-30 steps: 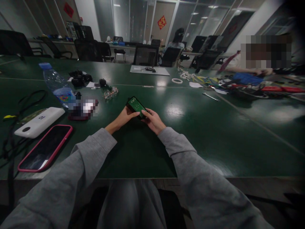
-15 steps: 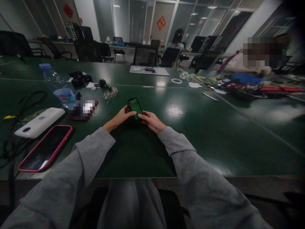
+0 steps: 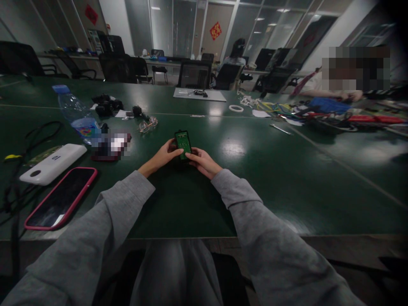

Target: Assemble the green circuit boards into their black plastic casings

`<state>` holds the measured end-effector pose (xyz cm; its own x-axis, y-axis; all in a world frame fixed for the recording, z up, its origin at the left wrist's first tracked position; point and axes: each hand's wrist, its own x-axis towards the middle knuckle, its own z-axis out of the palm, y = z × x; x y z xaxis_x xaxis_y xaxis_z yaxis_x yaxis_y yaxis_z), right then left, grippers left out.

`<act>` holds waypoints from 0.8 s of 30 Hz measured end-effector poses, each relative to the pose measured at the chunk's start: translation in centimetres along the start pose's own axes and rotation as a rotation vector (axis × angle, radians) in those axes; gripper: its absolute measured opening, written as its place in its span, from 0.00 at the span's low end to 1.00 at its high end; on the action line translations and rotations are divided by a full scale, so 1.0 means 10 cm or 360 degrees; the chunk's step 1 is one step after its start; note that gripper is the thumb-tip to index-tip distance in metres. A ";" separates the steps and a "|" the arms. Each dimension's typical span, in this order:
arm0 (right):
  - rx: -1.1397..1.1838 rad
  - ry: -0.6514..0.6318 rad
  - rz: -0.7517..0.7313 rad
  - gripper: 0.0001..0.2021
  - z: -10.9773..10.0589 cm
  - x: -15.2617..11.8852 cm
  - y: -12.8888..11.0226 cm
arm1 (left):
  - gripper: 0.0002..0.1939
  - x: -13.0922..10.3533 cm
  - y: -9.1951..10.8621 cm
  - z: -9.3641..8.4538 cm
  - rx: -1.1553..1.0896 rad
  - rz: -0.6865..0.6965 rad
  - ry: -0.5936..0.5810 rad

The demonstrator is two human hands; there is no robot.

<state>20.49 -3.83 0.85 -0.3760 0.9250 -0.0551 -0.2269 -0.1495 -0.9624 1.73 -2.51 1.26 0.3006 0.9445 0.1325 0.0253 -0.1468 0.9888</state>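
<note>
Between both hands, above the green table, is a small black-framed device with a green circuit board facing up. My left hand grips its left side, the thumb lying on the board's lower part. On the opposite side my right hand holds it, with that thumb also pressed near the lower edge. The fingers underneath are mostly hidden by the device.
On the left lie a phone in a pink case, a white power bank, black cables and a plastic bottle. Eyeglasses rest beyond my hands. Cables and tools spread at right, near another person.
The circuit-board device has turned slightly and stands straighter, its far end shifted a little to the right. Both hands keep their hold on it.
</note>
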 end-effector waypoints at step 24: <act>-0.0166 0.0335 -0.0305 0.27 0.04 0.00 0.03 | 0.36 0.02 -0.02 -0.01 0.0054 0.0155 0.0094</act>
<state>20.04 -3.97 0.63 -0.1382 0.9866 0.0867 -0.1779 0.0613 -0.9821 1.71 -2.31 1.04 0.2466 0.9408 0.2324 0.0313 -0.2475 0.9684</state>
